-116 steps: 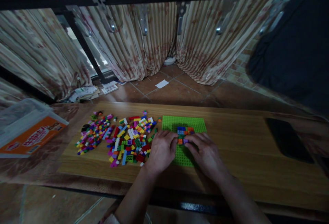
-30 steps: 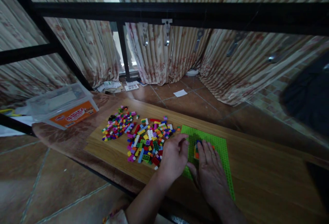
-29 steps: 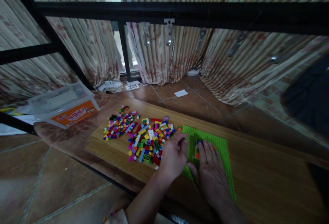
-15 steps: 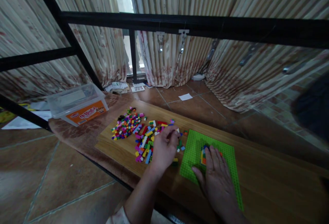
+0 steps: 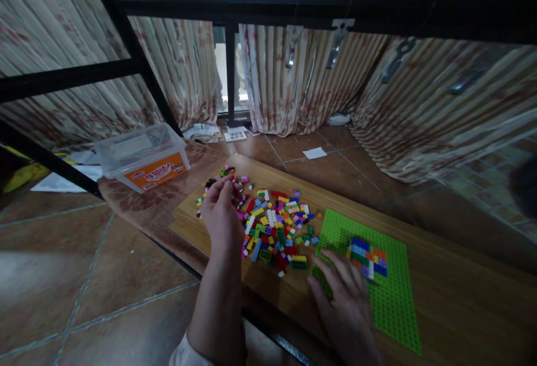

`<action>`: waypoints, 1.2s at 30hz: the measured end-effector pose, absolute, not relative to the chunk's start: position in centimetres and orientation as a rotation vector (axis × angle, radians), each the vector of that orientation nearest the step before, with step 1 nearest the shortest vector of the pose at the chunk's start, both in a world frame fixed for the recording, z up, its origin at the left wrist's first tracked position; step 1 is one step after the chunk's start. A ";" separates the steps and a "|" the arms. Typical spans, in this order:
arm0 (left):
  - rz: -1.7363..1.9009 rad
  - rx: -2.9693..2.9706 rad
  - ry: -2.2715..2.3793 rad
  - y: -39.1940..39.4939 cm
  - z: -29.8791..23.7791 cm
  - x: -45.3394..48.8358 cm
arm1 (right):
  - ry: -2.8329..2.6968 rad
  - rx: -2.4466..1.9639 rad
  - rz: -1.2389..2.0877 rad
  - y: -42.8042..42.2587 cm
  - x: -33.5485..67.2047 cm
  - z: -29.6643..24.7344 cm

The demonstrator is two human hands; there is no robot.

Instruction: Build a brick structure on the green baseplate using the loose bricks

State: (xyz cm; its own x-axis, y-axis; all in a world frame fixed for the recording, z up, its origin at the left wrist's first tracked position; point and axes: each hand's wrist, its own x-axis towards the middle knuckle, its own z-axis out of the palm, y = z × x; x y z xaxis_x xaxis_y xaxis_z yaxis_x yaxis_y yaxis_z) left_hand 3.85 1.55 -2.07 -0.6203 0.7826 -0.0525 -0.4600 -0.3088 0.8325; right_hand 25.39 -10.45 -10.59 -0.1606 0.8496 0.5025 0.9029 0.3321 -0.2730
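A green baseplate (image 5: 390,299) lies on a wooden board (image 5: 453,310), with a small block of mixed-colour bricks (image 5: 367,255) built on it. My right hand (image 5: 344,299) rests flat on the plate's near left corner, fingers spread, just short of the block. Left of the plate a heap of loose coloured bricks (image 5: 277,226) is spread out. My left hand (image 5: 222,209) hovers over the far left part of that heap, fingers curled together in a pinch; what they hold is hidden.
A clear plastic box with an orange label (image 5: 142,156) stands at the far left on a brown patterned cloth (image 5: 155,209). A black metal frame (image 5: 293,8) crosses overhead. Striped curtains and tiled floor lie beyond.
My left hand has left the baseplate's edge and swung left over the loose bricks to their far end. The right hand slid back, uncovering the built block. The view has turned left.
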 end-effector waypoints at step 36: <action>0.920 1.494 1.105 -2.4 -5.6 15.6 | -0.540 -1.433 0.643 -9.3 35.3 -6.6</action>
State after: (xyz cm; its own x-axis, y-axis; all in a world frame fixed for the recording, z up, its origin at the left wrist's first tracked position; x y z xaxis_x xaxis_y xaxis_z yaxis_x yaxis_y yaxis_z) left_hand 15.57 -2.38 -5.58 0.2875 0.9577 0.0068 0.1797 -0.0609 0.9818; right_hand 35.31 -9.27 -6.64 0.7217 0.6911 -0.0404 -0.0799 0.0252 -0.9965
